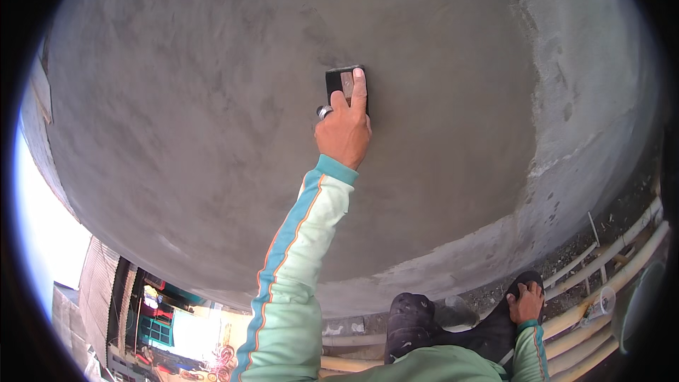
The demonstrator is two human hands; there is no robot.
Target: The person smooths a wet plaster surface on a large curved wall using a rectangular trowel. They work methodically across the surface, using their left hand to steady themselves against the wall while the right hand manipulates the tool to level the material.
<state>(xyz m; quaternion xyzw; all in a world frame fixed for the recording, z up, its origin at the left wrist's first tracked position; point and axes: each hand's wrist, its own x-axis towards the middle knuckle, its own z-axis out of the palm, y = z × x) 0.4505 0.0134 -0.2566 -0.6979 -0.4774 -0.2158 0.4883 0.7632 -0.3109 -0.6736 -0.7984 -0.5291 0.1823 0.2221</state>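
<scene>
My left hand (343,138) reaches up with the sleeved arm stretched out and is closed around a small plastering trowel (334,82). The trowel has a dark rectangular blade and a brown, wood-like handle piece. One finger lies straight along its top, and a dark ring-like band shows on another. Its blade lies against a broad grey cement wall (212,92), whose darker, smooth coat surrounds it. My right hand (525,304) rests on my dark-trousered knee, fingers apart, holding nothing.
A paler grey strip (566,120) borders the darker coat at right and below. Pale bamboo-like poles (580,315) run beneath and beside my legs at lower right. Far down at lower left are a corrugated roof (97,272), a green window frame (157,331) and bicycles (223,361).
</scene>
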